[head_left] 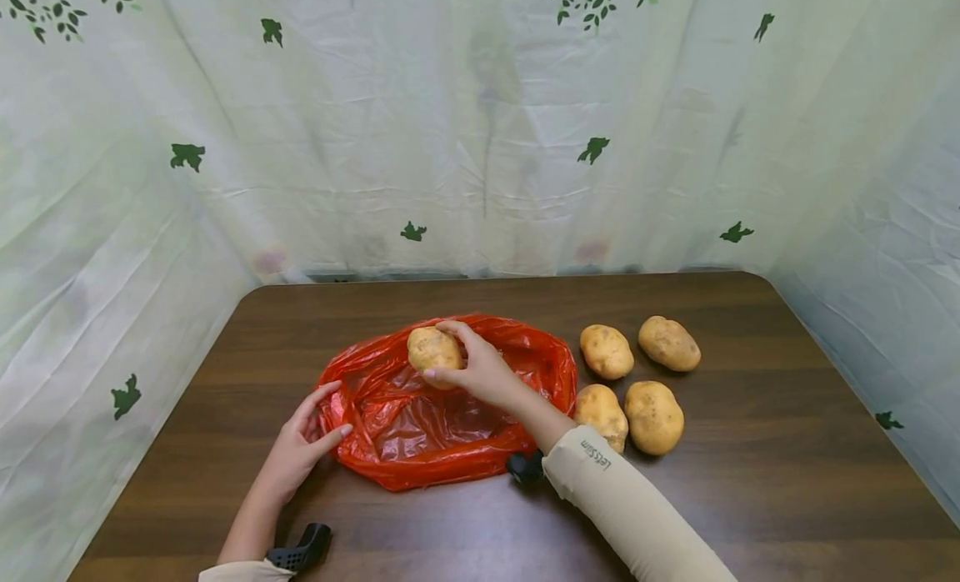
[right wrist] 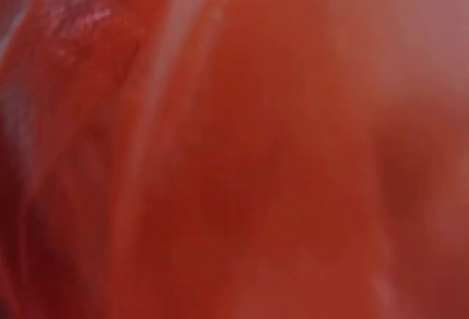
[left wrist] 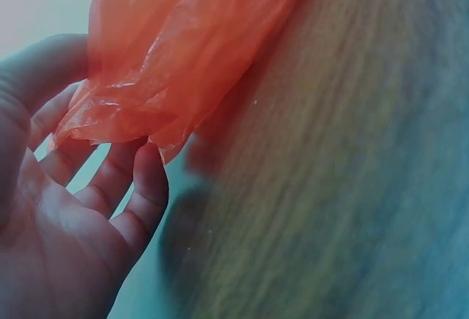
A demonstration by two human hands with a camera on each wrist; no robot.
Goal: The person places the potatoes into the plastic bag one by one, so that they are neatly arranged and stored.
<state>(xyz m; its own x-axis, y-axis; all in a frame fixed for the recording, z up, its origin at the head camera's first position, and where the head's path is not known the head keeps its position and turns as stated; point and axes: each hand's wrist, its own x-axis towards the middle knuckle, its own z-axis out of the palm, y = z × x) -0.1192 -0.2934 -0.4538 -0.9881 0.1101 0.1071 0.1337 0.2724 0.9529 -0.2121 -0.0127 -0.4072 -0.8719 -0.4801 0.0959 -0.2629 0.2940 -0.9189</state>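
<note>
A red plastic bag lies on the table with its mouth spread wide. My right hand reaches over the bag and grips a potato between thumb and fingers, above the opening. At the bag's left edge, my left hand holds the rim between thumb and fingers. In the left wrist view, the fingers of the left hand curl against the gathered red film. Red plastic fills the right wrist view, so the right hand and potato are hidden there.
Several more potatoes sit right of the bag: two at the back and two nearer the right forearm. The brown wooden table ends at a pale curtain with green leaf prints.
</note>
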